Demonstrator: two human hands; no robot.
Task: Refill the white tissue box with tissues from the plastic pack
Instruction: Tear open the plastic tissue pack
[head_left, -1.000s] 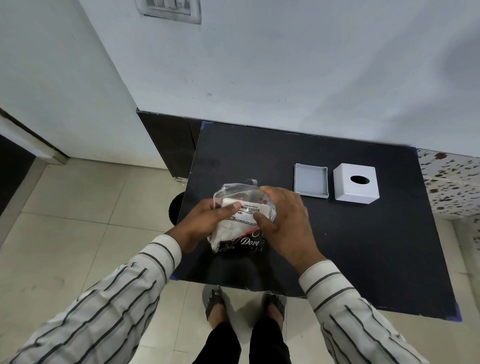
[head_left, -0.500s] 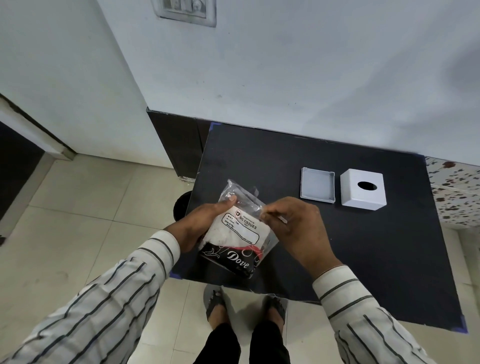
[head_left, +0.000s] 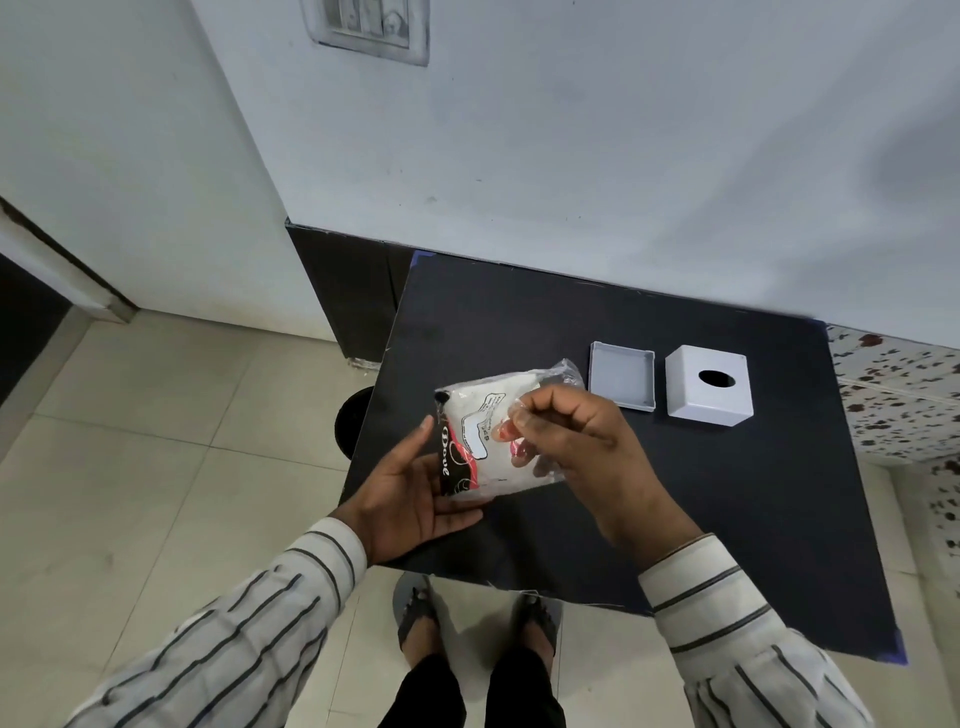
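Left hand (head_left: 415, 499) cradles the pack (head_left: 498, 436); right hand (head_left: 566, 441) pinches its wrap. Opening step; next, tear it.

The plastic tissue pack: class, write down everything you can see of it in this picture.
The plastic tissue pack is a clear, crinkled wrapper over a white stack of tissues, with a white printed label and a black and red band reading "Dove" at one end. It is held tilted above the black table. The left hand cradles the printed end from below; the right hand pinches the wrapper from above. Its far end is loose and puckered.
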